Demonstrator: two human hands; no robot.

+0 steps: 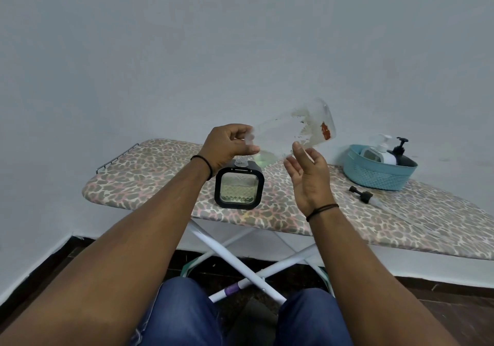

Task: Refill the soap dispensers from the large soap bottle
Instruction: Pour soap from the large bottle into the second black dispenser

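A large clear soap bottle with a torn label is tilted neck-down over a square black-framed dispenser that stands uncapped on the ironing board. The dispenser shows pale green liquid in its lower half. My left hand grips the bottle near its neck, just above the dispenser's opening. My right hand is open, palm up, its fingertips touching the underside of the bottle's body. A black pump head lies on the board to the right.
A blue basket at the board's far right holds a white pump bottle and a black pump bottle. The wall is right behind the board. White crossed legs stand under it, near my knees.
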